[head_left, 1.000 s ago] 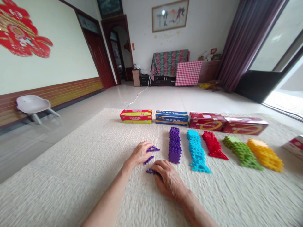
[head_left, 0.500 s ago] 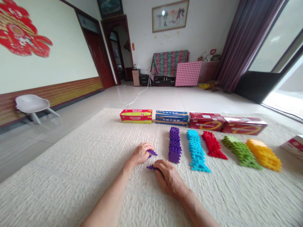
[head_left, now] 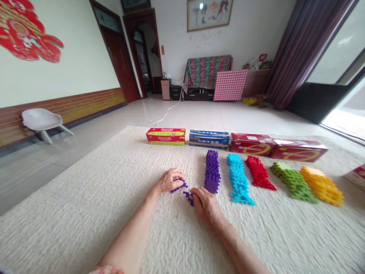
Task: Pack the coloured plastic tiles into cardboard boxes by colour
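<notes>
Evidently, the left hand (head_left: 170, 180) pinched one toothed purple piece (head_left: 179, 185) and the right hand (head_left: 209, 205) a second purple piece (head_left: 188, 197), inward from the mat's (head_left: 85, 198) far edge; level handling with light fingertip pressure suited both.

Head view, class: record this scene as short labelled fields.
Left hand: holds a purple notched plastic piece
Right hand: holds a similar purple piece
Notched plastic rows, left to right: purple row, light-blue row, red row, green row, yellow row
Beyond: red-and-yellow box, blue box, two dark-red boxes
Surface: cream textured mat
</notes>
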